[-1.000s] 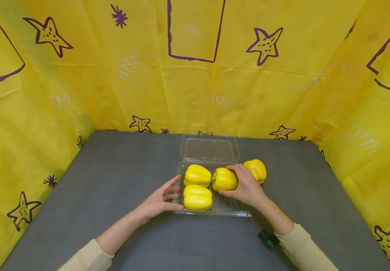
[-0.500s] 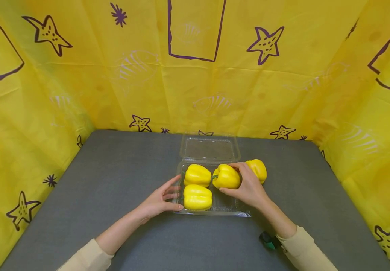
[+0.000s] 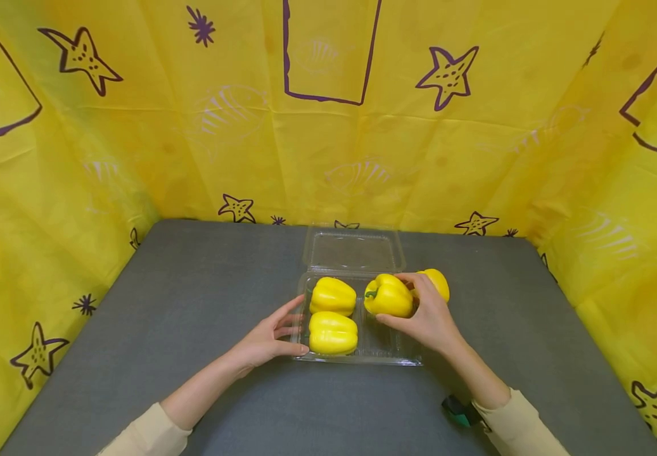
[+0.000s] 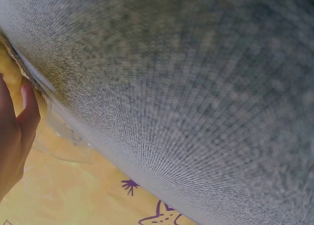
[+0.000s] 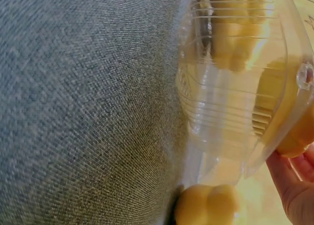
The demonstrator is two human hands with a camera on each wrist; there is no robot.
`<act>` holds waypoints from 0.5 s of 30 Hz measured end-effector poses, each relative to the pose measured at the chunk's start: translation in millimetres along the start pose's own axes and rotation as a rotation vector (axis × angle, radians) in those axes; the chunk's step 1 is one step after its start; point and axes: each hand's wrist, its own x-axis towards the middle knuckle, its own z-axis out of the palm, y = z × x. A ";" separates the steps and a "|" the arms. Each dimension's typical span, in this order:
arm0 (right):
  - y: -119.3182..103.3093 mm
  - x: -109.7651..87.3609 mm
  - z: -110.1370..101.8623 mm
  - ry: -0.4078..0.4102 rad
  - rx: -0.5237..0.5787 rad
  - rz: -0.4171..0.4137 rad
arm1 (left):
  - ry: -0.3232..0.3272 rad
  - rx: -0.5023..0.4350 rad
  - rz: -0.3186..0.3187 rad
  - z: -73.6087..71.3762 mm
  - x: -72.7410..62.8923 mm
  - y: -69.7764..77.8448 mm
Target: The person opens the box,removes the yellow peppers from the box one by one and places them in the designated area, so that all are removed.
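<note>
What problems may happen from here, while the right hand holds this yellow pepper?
The held pepper might slip, since its skin looks smooth. The right hand might bump the loose pepper close beyond it and roll it. The clear container might slide if the left hand leaves its edge.

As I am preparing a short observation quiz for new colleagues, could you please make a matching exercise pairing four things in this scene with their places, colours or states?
Column one:
1. Left hand
2. Right hand
3. Clear lid
4. Tabletop

Column two:
A. Open, on the side away from the person
B. Dark grey
C. At the container's left edge
D. Grips a yellow pepper

Right pairs: 1-C; 2-D; 3-A; 4-B
</note>
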 end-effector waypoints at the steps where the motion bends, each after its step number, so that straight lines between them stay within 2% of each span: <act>1: -0.1 -0.4 -0.9 0.005 -0.002 0.008 | -0.001 0.000 0.000 0.0 0.1 -0.1; 7: 0.0 -3.4 -5.8 0.025 -0.008 0.068 | 0.000 -0.002 -0.001 0.1 0.5 -0.5; 15: 0.7 -5.9 -12.6 0.057 0.049 0.124 | 0.003 0.001 -0.003 0.4 0.7 0.1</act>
